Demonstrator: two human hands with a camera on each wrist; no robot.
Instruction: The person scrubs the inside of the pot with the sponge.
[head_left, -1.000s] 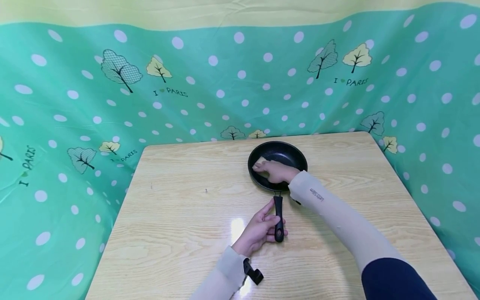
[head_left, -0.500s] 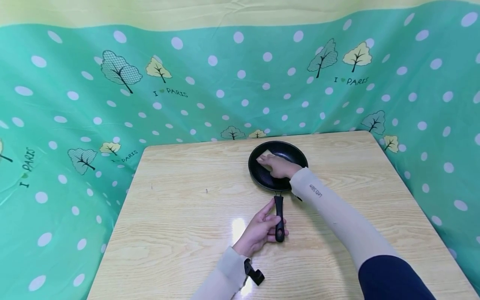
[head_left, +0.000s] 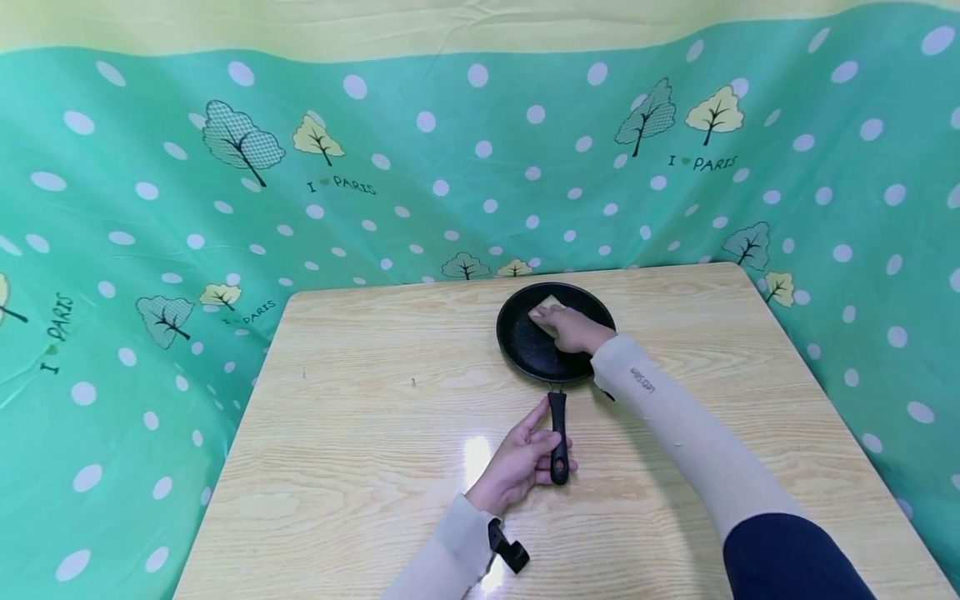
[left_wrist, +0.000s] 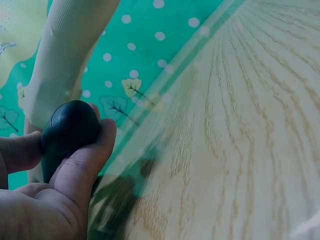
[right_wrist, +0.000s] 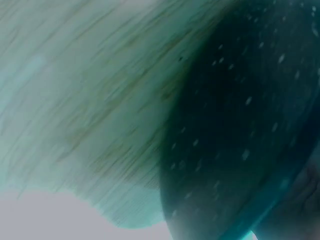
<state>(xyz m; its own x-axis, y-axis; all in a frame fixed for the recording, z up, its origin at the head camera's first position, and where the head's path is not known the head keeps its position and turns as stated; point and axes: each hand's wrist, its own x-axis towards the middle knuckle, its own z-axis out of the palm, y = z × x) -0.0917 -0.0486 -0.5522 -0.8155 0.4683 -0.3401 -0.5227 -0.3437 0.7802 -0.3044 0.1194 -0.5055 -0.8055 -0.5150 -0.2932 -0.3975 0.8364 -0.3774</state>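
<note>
By the tabletop's (head_left: 360,450) far edge, the right hand (head_left: 577,329) gripped a pale pad (head_left: 552,301) in the pan (head_left: 522,340), left hand (head_left: 516,460) clamped round the handle (head_left: 557,414): firm, overlapping strokes looked best!

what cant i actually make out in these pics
Head view: much of the pale pad, covered by the right hand; sponge or cloth, I can't tell.
Head view: the dark mark on the table, too small to identify.
Head view: parts of the left hand, behind the pan handle.
Left wrist view: the pale sleeve, cut off by the top edge.
Right wrist view: the dim corner patch, blurred and cut off by the right edge.
</note>
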